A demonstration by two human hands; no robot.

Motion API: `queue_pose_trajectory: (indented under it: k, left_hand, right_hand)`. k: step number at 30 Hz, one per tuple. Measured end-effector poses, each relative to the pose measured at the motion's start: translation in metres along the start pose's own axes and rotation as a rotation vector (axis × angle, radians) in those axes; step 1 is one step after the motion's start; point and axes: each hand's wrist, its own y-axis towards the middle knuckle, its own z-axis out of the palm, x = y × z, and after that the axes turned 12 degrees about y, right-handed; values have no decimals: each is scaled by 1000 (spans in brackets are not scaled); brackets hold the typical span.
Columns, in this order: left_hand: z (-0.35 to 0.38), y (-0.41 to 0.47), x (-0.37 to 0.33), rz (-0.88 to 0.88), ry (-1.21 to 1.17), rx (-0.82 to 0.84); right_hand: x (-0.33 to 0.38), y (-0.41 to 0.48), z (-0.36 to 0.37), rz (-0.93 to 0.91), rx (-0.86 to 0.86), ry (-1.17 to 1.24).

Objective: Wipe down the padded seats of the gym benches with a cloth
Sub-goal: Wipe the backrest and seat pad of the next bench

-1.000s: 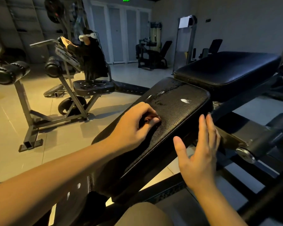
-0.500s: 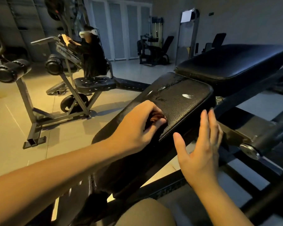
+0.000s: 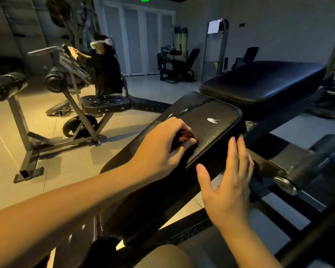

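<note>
Cloth [image 3: 184, 136], brownish and bunched small, lies on the near seat pad [image 3: 219, 130] of the bench. It is pinned under the curled fingers of the left hand [image 3: 162, 146], which grips it against the surface. Only a small fold shows between fingers and thumb. Right hand [image 3: 228, 188] is empty, with fingers straight and together and thumb spread, held just beside the pad's right edge. Contact with that edge cannot be confirmed.

Seat pad runs lengthwise away from the person toward the upper right, ending close to a second, larger pad [image 3: 263, 82]. The stretch left to wipe is judged to lie ahead of the left hand along that axis. That hand is already on the surface and is the nearer one, so the next stroke calls for a push forward and right.

Condition: black pebbled covering, with a white scuff [image 3: 212, 120] ahead of the cloth and cracked wear [image 3: 191, 106] along the far left edge. The second pad looks smooth and intact. The cloth may snag on the cracked strip.
</note>
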Motion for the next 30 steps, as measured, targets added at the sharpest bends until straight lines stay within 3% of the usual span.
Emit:
queue_pose_trajectory:
  k: [2, 5, 7, 9, 14, 16, 20, 22, 24, 28, 30]
  left_hand:
    - [9, 11, 29, -121, 57, -34]
    - [17, 42, 83, -491, 92, -8]
    - [20, 50, 92, -577, 144, 33]
    - [17, 47, 72, -499, 151, 7]
    - [4, 17, 2, -13, 26, -14]
    - [9, 22, 15, -37, 25, -23]
    - [22, 66, 82, -475, 61, -23]
    - [24, 74, 87, -532, 89, 10]
    - [17, 66, 65, -446, 70, 6]
    - [3, 22, -2, -56, -122, 41]
    - [6, 21, -2, 13, -109, 6]
  right_hand:
    - [-1, 0, 0, -4, 3, 21]
    - [-2, 0, -2, -4, 9, 53]
    - [-2, 0, -3, 9, 6, 59]
    - [-2, 0, -3, 13, 4, 56]
    - [-2, 0, -1, 21, 22, 42]
    - [-3, -1, -3, 24, 25, 57]
    - [0, -1, -2, 22, 23, 40]
    - [0, 0, -3, 19, 19, 33]
    - [1, 0, -3, 24, 20, 31]
    - [2, 1, -2, 22, 24, 27]
    - [1, 0, -3, 38, 38, 40]
